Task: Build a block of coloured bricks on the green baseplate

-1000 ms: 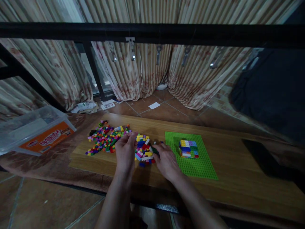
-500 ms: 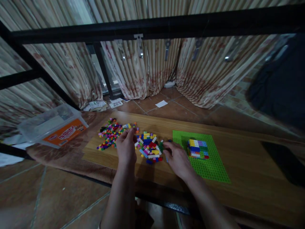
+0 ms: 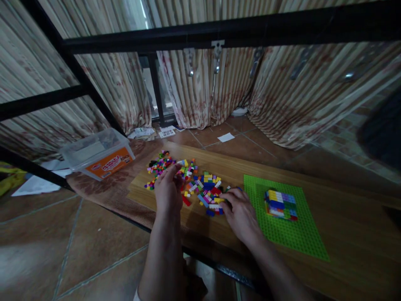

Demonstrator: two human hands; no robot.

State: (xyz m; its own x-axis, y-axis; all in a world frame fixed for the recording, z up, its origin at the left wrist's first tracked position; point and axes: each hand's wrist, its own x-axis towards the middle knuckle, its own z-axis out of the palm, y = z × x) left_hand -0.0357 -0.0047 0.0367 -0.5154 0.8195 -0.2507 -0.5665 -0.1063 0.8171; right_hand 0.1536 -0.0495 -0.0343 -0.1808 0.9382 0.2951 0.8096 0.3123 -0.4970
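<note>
My left hand [image 3: 169, 190] hovers over the left part of the loose bricks, its fingers curled together; what they hold, if anything, is hidden. My right hand [image 3: 240, 215] reaches in from the right, thumb and fingers pinching a yellow brick [image 3: 219, 200] at the near right of the larger-brick pile [image 3: 208, 184]. Smaller coloured bricks [image 3: 153, 169] lie beyond and left of my left hand. To the right, a block of stacked bricks [image 3: 280, 205] in white, blue, yellow, purple and green sits on a green baseplate [image 3: 308, 234].
The wooden board [image 3: 351, 217] carries all the bricks. A clear plastic box [image 3: 97, 154] with an orange label stands at the left on a brown cloth [image 3: 122, 205]. Dark metal bars [image 3: 200, 35] cross behind, before striped curtains [image 3: 282, 96]. Papers [image 3: 226, 137] lie on the tiled floor.
The view has swung left, so the scene sits further right. My right hand has moved from beside a dark green brick onto the yellow brick. My left hand stays close to the smaller bricks.
</note>
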